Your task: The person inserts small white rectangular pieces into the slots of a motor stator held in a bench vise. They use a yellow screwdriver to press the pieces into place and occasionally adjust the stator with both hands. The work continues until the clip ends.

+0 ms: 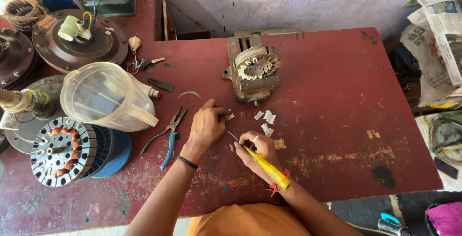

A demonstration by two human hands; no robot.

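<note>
Both forearms are bare, no sleeves reaching down that far. The left hand (pixel 206 126) has a thin black band around the wrist, looks like a hair tie or cord. The right hand (pixel 255 150) has a pale ring on one finger and a red thread tied at the wrist with loose ends sticking out. An orange garment (pixel 250 220) covers the body at the bottom edge.

worn red workbench (pixel 337 120) with scuffed, chipped paint, set against a pale, stained plaster wall (pixel 288 0); crumpled newspapers (pixel 438 38) piled at right, under soft daylight.
</note>
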